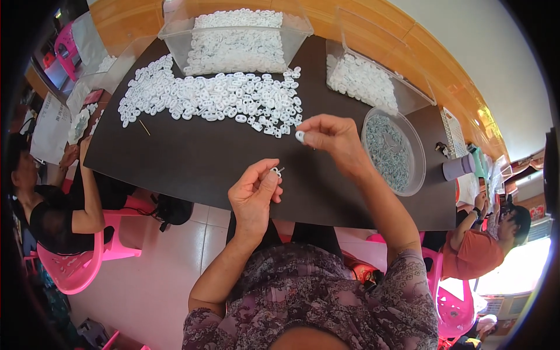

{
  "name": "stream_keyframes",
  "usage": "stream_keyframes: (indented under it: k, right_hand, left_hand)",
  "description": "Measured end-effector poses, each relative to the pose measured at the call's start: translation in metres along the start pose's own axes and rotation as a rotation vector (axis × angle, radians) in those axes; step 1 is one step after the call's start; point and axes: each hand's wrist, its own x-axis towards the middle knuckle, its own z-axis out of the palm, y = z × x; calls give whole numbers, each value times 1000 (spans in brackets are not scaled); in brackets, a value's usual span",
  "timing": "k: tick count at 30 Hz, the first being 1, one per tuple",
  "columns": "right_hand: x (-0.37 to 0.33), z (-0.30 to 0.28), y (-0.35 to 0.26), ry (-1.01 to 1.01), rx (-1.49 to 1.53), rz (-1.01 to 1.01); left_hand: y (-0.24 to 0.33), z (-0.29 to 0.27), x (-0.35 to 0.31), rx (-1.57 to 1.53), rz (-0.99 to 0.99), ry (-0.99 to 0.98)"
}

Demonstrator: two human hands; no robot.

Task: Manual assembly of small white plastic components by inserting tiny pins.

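Observation:
Between the thumb and fingers of my left hand (251,198) is a small white plastic piece with holes (276,171). A thin metal bit, perhaps a screw, sticks out beside it. My right hand (335,143), higher and to the right, pinches another white piece (300,136) at its fingertips. The two hands are apart, both over the dark table (175,166). Just beyond them spreads a loose pile of white two-holed pieces (216,96). To the right of my right forearm stands a round clear tub (421,160) of small grey metal parts (385,151).
Behind the pile stands a clear bin (175,30) heaped with white pieces. Another clear bin (417,96) lies at the back right. A thin stick (144,128) rests at left, a purple cup (459,167) at right. People sit at both sides, on pink chairs (73,271).

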Motion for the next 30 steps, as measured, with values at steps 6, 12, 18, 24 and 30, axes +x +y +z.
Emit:
stream_keyframes:
  k: [6, 12, 18, 24, 30]
  right_hand:
    - [-31, 18, 0, -62, 193, 86]
    - [-45, 26, 9, -92, 206, 145]
    - [-52, 46, 12, -41, 145, 179]
    - [-63, 69, 19, 162, 124, -12]
    - [-69, 75, 11, 227, 213, -76]
  left_hand:
    - [7, 1, -5, 9, 29, -13]
    - [10, 7, -11, -46, 30, 11]
    - [2, 8, -14, -80, -15, -3]
    - [-1, 10, -15, -162, -32, 55]
    - [0, 9, -18, -180, -21, 107]
